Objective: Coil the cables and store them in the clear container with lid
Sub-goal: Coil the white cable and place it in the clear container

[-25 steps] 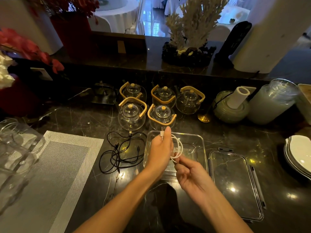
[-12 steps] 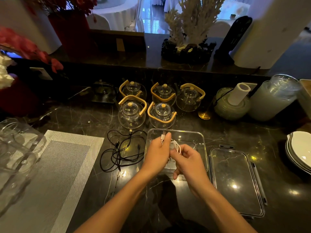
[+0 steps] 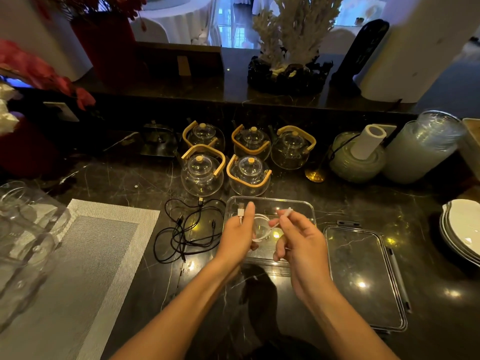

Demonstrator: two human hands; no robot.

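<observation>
While the black cable (image 3: 189, 231) lies in a loose tangle on the dark tabletop (image 3: 298, 302) just left of centre frame, untouched, both hands work the white cable (image 3: 261, 231) above the clear container (image 3: 306, 211) in the middle of the frame. With its grip closed round the coil, the left hand (image 3: 237, 239) lets the USB plug poke up beside its raised finger. To the right of it, the right hand (image 3: 302, 244) pinches the cable's other end between thumb and forefinger, that end pointing up and away; its remaining fingers are loosely curled. The white loops hang between the two hands, over the container's open mouth and not yet resting on its floor, as far as I can tell. At the right of the container its lid (image 3: 363, 278) lies flat on the tabletop, apart from it. The step in hand looks like finishing the white coil: the free end wants tucking or wrapping so the loops hold, then the bundle can be lowered into the container and released. After that the black cable needs untangling, coiling and storing, and the lid pressed on. Springy loops may open once let go.
</observation>
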